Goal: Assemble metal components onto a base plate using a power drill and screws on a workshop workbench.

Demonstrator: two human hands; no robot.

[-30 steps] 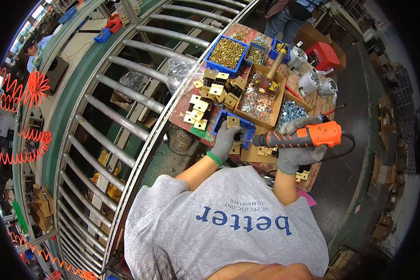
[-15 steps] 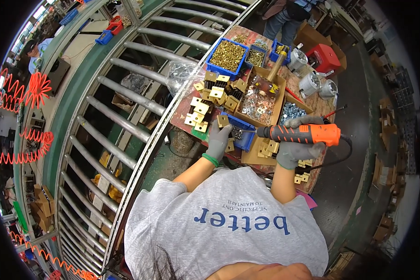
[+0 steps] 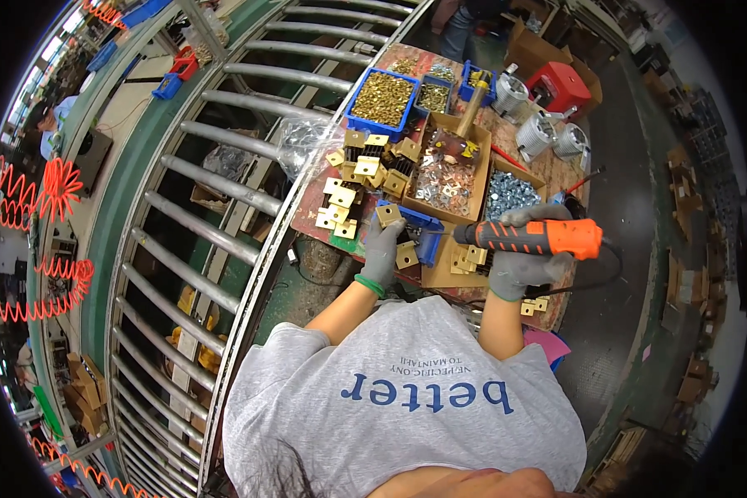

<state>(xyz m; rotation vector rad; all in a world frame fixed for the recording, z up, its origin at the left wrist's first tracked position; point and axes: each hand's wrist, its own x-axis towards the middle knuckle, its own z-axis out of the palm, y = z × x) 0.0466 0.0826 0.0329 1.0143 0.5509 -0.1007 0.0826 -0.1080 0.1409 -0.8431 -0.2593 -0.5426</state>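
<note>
My left hand point(image 3: 379, 257), in a grey glove with a green cuff, is closed on a brass-coloured bracket point(image 3: 388, 215) with a hole in it. My right hand point(image 3: 519, 272), gloved in grey too, grips an orange and black power screwdriver point(image 3: 539, 238). The tool lies level, its bit pointing left toward my left hand. Whether the tip touches anything is hard to make out. Behind the bit stands a blue bin point(image 3: 428, 246), partly hidden by my left hand and the tool. Stacked brass brackets with dark ribbed parts point(image 3: 340, 207) lie beyond my left hand.
A blue tray of brass fasteners point(image 3: 414, 98), a carton of small metal pieces point(image 3: 479, 187) with a yellow-handled hammer point(image 3: 473, 108) across it, and a box of silvery fasteners point(image 3: 513, 196) crowd the bench. Ribbed metal cylinders point(image 3: 535, 137) stand right. A roller conveyor point(image 3: 224, 178) runs along the left.
The bench and its contents have shifted slightly left in the view. Both hands keep their holds on the bracket and the screwdriver, and the bit's end sits slightly farther from my left hand.
</note>
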